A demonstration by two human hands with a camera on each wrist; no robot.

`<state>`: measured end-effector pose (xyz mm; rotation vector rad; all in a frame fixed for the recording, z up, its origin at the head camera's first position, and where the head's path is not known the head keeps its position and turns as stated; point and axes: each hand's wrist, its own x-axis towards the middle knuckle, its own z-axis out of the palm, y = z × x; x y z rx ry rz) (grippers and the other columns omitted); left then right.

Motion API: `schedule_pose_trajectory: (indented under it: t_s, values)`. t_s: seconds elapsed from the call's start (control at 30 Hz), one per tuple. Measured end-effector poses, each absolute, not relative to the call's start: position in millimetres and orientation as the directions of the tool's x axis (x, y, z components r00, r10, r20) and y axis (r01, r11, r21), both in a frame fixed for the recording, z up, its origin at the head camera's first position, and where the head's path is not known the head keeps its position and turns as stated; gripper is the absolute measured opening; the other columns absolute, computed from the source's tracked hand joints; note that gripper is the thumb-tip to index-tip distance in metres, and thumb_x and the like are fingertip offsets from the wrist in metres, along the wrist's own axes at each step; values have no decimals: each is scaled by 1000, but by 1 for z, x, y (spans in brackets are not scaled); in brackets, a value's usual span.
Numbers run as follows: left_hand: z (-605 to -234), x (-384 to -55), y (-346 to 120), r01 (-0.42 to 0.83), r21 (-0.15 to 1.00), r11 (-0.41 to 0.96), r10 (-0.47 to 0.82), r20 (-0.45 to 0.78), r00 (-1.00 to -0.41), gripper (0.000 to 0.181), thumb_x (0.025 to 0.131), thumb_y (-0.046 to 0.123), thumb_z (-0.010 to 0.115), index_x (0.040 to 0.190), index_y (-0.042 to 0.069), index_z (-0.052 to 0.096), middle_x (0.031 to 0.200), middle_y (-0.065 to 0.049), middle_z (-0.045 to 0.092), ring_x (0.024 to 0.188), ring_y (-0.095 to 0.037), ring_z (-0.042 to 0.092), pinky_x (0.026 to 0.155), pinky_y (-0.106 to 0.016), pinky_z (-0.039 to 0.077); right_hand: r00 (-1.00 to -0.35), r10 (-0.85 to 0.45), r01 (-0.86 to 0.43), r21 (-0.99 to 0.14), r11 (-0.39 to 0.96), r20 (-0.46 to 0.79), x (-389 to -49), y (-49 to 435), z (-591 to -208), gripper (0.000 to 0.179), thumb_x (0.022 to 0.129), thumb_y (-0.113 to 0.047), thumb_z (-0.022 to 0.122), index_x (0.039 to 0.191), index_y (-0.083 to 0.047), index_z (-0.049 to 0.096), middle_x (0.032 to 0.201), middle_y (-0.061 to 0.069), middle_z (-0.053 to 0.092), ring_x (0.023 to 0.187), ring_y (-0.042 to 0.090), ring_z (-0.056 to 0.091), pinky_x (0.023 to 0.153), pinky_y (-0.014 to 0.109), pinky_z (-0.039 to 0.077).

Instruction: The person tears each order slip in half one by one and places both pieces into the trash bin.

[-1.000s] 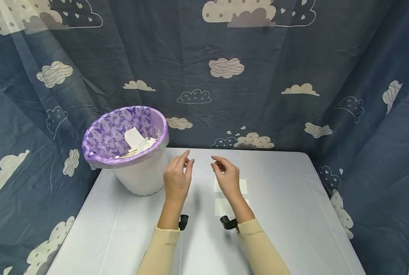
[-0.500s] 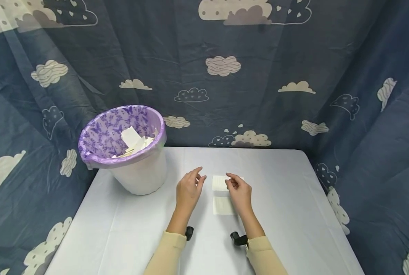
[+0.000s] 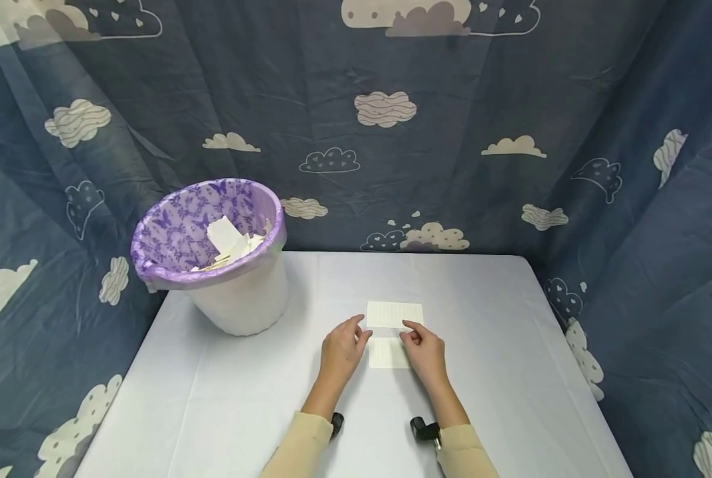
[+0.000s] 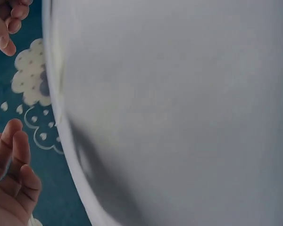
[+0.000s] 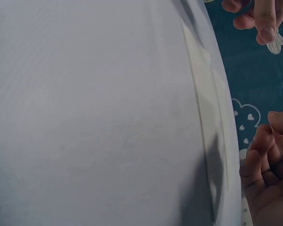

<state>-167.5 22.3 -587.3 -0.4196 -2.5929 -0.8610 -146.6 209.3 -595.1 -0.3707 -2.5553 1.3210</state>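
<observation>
Two pale cream rectangular pieces lie flat on the white-covered table, one behind the other. The far piece [image 3: 394, 313] shows faint lines; the near piece [image 3: 388, 353] is plain and partly hidden by the right hand. My left hand [image 3: 341, 352] hovers just left of them, fingers loosely bent, thumb apart from the forefinger. My right hand [image 3: 427, 355] is at their right side, its fingertips over the near piece's corner, loosely curled with nothing visible between them. In the right wrist view, the near piece [image 5: 203, 89] is seen at a slant, below the hands' level.
A white bin [image 3: 245, 302] with a purple butterfly-patterned liner [image 3: 179, 232] stands at the table's back left. Cream scraps [image 3: 230, 242] lie inside it. Dark blue cloud-printed curtains [image 3: 326, 66] hang behind and along both sides of the table [image 3: 487, 372].
Both hands have come nearer to me and moved rightward, down to either side of the cream pieces. The far piece, partly covered before, is now mostly in sight. The view has shifted slightly.
</observation>
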Motion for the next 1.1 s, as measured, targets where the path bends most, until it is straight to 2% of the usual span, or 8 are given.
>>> schedule_pose_trajectory:
  t_s: [0.27,0.5,0.73,1.1]
  values:
    - [-593,-163,35,344,554,759,188,320,-929,38,92,25,84,123,5,75,78,1,75,60,-7,61,57,-23,50,-942,331,162,-792,588,52,-141,216,-604,32,95,-11,74,125,-2,76,78,5,69,66,12,52,64,22,42]
    - [-598,-161,52,320,580,749,255,194,-947,43,90,27,86,126,4,74,71,5,70,58,-2,54,57,-21,47,-952,305,188,-780,597,4,-140,217,-609,34,95,-12,73,127,1,74,74,3,64,61,11,50,56,21,39]
    - [-602,-158,67,256,607,753,276,63,-959,51,89,26,87,131,1,70,66,7,66,56,-2,51,58,-21,46,-959,283,183,-745,642,8,-141,217,-607,35,94,-10,72,126,5,74,70,2,63,57,9,47,52,21,37]
    - [-604,-158,75,235,601,764,246,65,-967,51,87,22,88,128,-3,70,66,0,65,59,-11,58,57,-27,50,-966,258,189,-685,704,-1,-143,211,-604,30,94,-9,72,119,7,76,68,3,64,60,12,50,53,23,38]
